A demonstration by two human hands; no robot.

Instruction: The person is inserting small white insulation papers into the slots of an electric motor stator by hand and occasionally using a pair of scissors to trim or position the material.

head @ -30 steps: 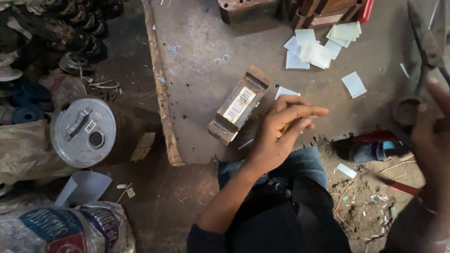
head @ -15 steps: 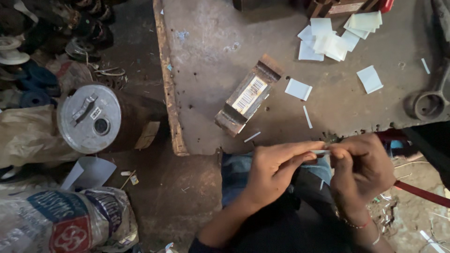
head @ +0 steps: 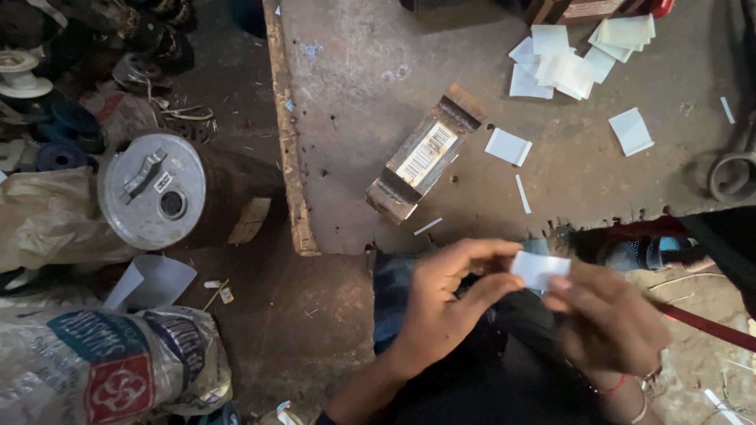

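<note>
Both hands meet low in the picture, just over the person's lap, and together they hold a small white paper slip (head: 539, 268). The left hand (head: 441, 303) pinches the slip's left edge between thumb and fingers. The right hand (head: 610, 323) is curled shut on the right side of the slip, with its fingers folded over the paper. The slip sits between the two hands, just below the front edge of the dirty worktable (head: 370, 94) and not touching it. On the table lies a long brown box with a white label (head: 425, 153), tilted. Near it rest one loose white square (head: 508, 146) and two thin white strips. A pile of white squares (head: 575, 55) sits at the far side of the table, well apart from the hands. Left of the table, on the floor, stands a round metal can (head: 153, 193), and a printed sack (head: 110, 366) lies near the bottom corner.
</note>
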